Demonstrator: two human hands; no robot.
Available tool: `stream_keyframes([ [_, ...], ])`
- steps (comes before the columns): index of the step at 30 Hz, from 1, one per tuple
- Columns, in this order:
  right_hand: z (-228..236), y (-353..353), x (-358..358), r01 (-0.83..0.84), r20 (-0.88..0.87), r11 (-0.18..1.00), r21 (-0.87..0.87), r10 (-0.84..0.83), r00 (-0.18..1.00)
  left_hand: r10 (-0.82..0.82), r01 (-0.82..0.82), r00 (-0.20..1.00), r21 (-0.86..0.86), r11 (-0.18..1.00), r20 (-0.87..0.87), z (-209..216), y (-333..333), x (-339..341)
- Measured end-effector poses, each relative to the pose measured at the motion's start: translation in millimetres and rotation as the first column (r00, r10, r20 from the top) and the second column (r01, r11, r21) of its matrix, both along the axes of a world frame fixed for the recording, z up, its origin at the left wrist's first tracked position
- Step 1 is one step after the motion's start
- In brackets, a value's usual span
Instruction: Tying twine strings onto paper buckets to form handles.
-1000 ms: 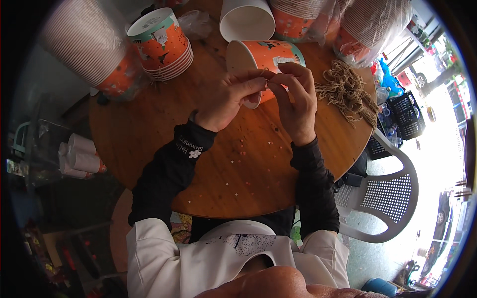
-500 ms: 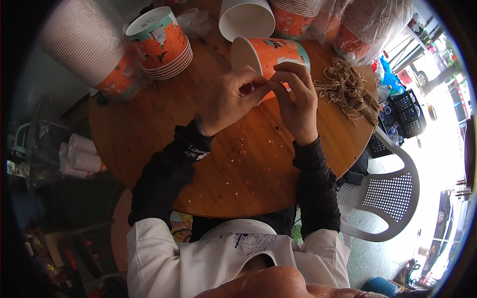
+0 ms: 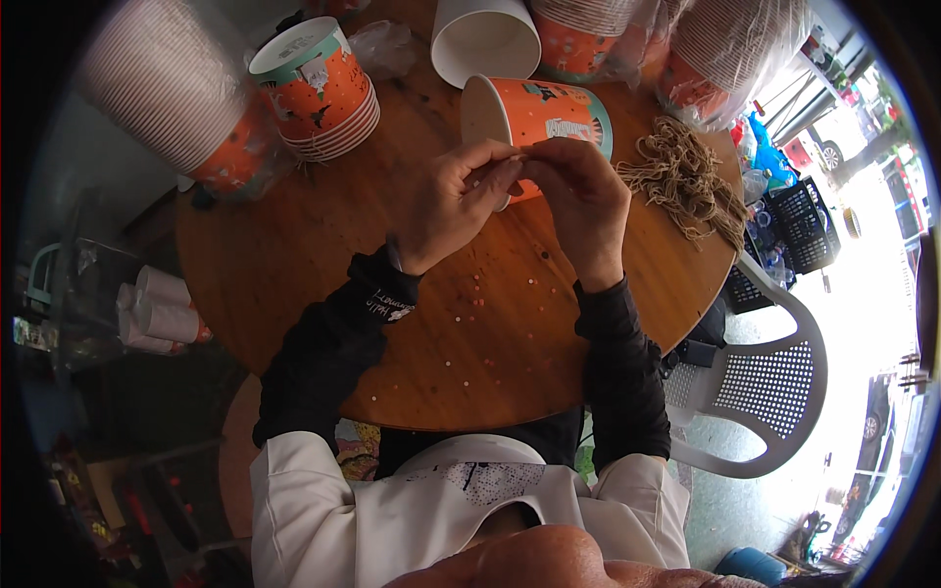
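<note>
My left hand (image 3: 453,208) and my right hand (image 3: 586,204) meet over the round wooden table (image 3: 284,245). Both are closed in a pinch, fingertips together; whatever lies between them is too small to make out. Just behind them an orange paper bucket (image 3: 549,103) with a green band lies on its side, its white mouth facing left and its lower part partly hidden by my hands. To the right of it, a loose heap of tan string (image 3: 681,181) reaches the table's edge.
A short stack of orange buckets (image 3: 319,93) stands at the back left, near a tall bagged stack (image 3: 172,88). Another bucket (image 3: 485,44) lies tipped at the back, beside bagged stacks (image 3: 730,54). Tiny white and red discs (image 3: 477,303) dot the table. A grey plastic chair (image 3: 774,387) stands right.
My right hand's fingers have folded in closer to my left fingertips. The lying bucket has turned slightly, showing more of its printed side.
</note>
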State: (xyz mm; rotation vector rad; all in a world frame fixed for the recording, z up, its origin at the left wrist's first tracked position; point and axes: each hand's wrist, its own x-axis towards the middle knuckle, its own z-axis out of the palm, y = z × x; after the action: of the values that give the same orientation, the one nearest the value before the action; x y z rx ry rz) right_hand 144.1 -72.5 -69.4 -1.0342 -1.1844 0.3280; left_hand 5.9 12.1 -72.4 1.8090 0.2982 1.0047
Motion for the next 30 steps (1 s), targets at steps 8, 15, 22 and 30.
stream_keyframes([
  [8,-3,0,-3,0.049,-0.122,0.995,-0.091,-0.06,0.991,0.141,-0.139,0.99,0.099,0.985,-0.012,-4,-12,4],
  [15,-5,-4,-7,0.146,-0.048,0.986,-0.083,-0.15,0.987,0.14,-0.14,0.989,0.012,0.99,0.054,-6,-17,7],
  [22,3,-8,-14,0.288,0.29,0.956,0.052,-0.29,0.912,0.085,-0.07,0.995,-0.238,0.969,0.053,0,-12,8],
  [30,0,-4,-14,0.232,0.28,0.971,0.06,-0.239,0.93,0.149,-0.148,0.988,-0.031,0.988,0.035,-4,-9,1],
])
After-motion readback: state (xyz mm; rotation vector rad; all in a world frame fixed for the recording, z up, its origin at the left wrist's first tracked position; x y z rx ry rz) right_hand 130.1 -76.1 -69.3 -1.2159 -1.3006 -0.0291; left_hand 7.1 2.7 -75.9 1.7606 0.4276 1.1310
